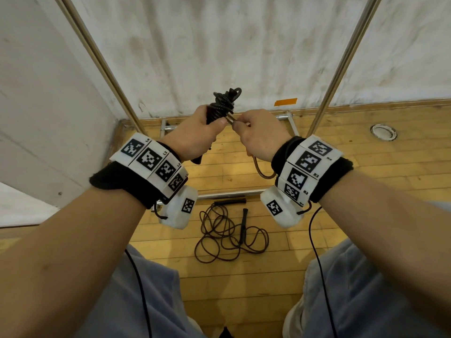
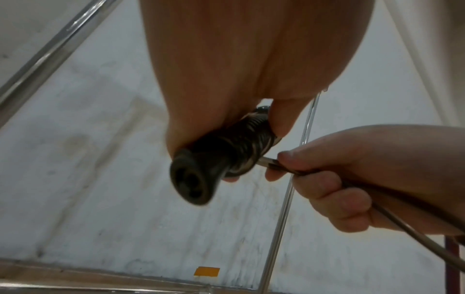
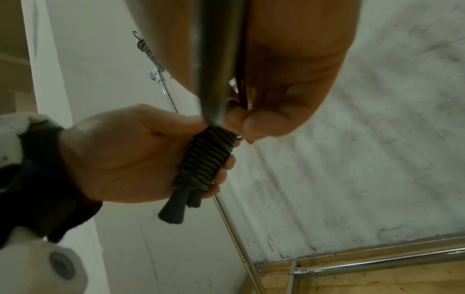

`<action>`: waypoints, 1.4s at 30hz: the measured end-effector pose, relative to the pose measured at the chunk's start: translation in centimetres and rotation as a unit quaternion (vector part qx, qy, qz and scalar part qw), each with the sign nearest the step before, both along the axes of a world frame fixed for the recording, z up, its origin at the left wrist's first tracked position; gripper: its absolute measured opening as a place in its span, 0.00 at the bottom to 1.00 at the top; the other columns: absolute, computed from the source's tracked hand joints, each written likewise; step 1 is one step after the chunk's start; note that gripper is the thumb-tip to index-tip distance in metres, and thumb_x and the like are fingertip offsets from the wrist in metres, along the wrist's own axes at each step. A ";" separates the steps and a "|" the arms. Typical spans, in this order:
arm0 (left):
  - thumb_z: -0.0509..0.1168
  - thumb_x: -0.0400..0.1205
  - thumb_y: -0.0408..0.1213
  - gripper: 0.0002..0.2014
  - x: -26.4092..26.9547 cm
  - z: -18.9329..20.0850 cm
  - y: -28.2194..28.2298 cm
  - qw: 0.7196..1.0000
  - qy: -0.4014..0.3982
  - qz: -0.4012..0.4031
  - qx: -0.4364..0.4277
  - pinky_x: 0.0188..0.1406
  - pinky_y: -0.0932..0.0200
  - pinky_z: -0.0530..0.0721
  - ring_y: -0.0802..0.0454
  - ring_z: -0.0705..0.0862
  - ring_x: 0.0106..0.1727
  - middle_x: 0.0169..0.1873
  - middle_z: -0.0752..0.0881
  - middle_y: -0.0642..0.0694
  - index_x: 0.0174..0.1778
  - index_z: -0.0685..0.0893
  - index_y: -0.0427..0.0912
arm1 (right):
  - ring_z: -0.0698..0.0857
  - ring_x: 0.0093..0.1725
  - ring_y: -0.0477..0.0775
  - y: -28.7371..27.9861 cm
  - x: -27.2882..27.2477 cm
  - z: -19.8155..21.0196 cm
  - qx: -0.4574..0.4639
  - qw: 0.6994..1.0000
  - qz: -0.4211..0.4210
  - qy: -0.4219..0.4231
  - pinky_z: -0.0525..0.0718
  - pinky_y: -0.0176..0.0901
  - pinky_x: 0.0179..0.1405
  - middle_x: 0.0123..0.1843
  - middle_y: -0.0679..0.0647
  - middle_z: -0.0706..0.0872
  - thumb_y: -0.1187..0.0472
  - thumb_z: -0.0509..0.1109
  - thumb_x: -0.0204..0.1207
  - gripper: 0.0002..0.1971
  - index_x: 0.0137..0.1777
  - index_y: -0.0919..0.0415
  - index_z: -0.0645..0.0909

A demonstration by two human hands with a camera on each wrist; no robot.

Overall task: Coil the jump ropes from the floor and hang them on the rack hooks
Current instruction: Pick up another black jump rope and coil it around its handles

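Observation:
My left hand (image 1: pixel 195 132) grips a black jump rope bundle (image 1: pixel 223 103): cord wound tightly round its two handles (image 3: pixel 206 159), whose ends stick out below the fist (image 2: pixel 193 183). My right hand (image 1: pixel 256 132) pinches the loose end of that rope's cord (image 2: pixel 281 167) right beside the bundle; the cord runs through the palm and loops below the wrist (image 1: pixel 264 173). A second jump rope (image 1: pixel 229 235) lies uncoiled on the wooden floor between my legs, with its black handles (image 1: pixel 244 225) near the rack's front bar.
The metal rack's two slanted poles (image 1: pixel 341 69) rise on either side of my hands, and its base bars (image 1: pixel 229 195) lie on the floor. A white wall stands behind. A round floor fitting (image 1: pixel 383 132) sits at right. Sensor cables hang from both wrists.

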State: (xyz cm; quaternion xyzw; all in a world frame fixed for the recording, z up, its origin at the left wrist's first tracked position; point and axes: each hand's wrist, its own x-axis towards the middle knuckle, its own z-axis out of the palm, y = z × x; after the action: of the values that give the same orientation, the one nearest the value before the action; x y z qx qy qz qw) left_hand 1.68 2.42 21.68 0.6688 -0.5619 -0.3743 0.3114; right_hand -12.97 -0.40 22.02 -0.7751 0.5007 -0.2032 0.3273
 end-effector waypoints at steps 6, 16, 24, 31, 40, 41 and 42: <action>0.70 0.79 0.42 0.19 0.4 -0.3 0.1 0.997 0.018 0.032 -0.063 0.42 0.41 0.88 0.47 0.84 0.32 0.38 0.83 0.44 0.61 0.70 0.46 | 0.78 0.26 0.51 -0.3 0.2 0.3 0.004 1.000 -0.008 -0.013 0.80 0.42 0.31 0.29 0.53 0.79 0.62 0.63 0.77 0.11 0.51 0.67 0.85; 0.79 0.69 0.44 0.22 0.8 -0.3 -0.5 0.994 0.007 0.086 -0.072 0.23 0.62 0.82 0.60 0.83 0.23 0.35 0.84 0.52 0.54 0.79 0.46 | 0.81 0.19 0.41 -0.2 -1.5 0.8 0.006 0.999 0.008 -0.044 0.77 0.30 0.23 0.26 0.47 0.82 0.54 0.63 0.81 0.15 0.31 0.51 0.78; 0.75 0.73 0.34 0.21 0.3 -0.3 -0.7 0.995 0.064 0.063 -0.050 0.26 0.55 0.85 0.49 0.87 0.29 0.39 0.83 0.44 0.57 0.72 0.42 | 0.70 0.24 0.43 0.1 -0.8 0.6 -0.044 0.997 0.017 -0.064 0.68 0.25 0.21 0.25 0.45 0.73 0.58 0.62 0.82 0.12 0.45 0.61 0.85; 0.71 0.79 0.41 0.23 -0.2 0.0 -0.7 0.994 0.062 0.044 -0.079 0.27 0.58 0.80 0.52 0.82 0.29 0.39 0.80 0.46 0.63 0.66 0.42 | 0.71 0.24 0.44 -0.2 -0.7 0.5 -0.056 0.996 0.002 -0.066 0.67 0.26 0.19 0.26 0.47 0.76 0.59 0.61 0.82 0.13 0.48 0.63 0.86; 0.64 0.83 0.41 0.11 -0.8 1.1 0.1 0.992 0.066 0.017 -0.105 0.44 0.37 0.88 0.48 0.89 0.36 0.38 0.83 0.46 0.58 0.74 0.41 | 0.72 0.26 0.43 -0.6 -1.2 1.2 -0.046 0.997 -0.016 -0.065 0.66 0.29 0.21 0.29 0.47 0.76 0.63 0.59 0.82 0.12 0.48 0.64 0.84; 0.67 0.82 0.41 0.11 -0.8 1.3 0.2 0.990 0.067 0.033 -0.120 0.41 0.39 0.89 0.47 0.90 0.35 0.38 0.84 0.45 0.55 0.75 0.41 | 0.72 0.25 0.43 -0.6 -1.2 1.3 -0.041 0.996 -0.011 -0.072 0.66 0.27 0.19 0.30 0.47 0.76 0.64 0.58 0.82 0.12 0.49 0.62 0.84; 0.68 0.80 0.41 0.11 -0.8 1.3 0.2 0.988 0.068 0.046 -0.131 0.40 0.41 0.89 0.48 0.91 0.35 0.39 0.85 0.45 0.52 0.75 0.42 | 0.72 0.25 0.43 -0.5 -1.1 1.5 -0.037 0.996 -0.005 -0.079 0.65 0.26 0.18 0.30 0.47 0.77 0.64 0.59 0.82 0.11 0.49 0.61 0.84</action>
State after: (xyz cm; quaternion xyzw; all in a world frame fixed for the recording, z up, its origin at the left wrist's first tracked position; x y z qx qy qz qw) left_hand 0.87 2.60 23.01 0.6207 -0.5521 -0.3272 0.4504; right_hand -14.07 -0.86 23.51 -0.7660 0.4692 -0.2835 0.3358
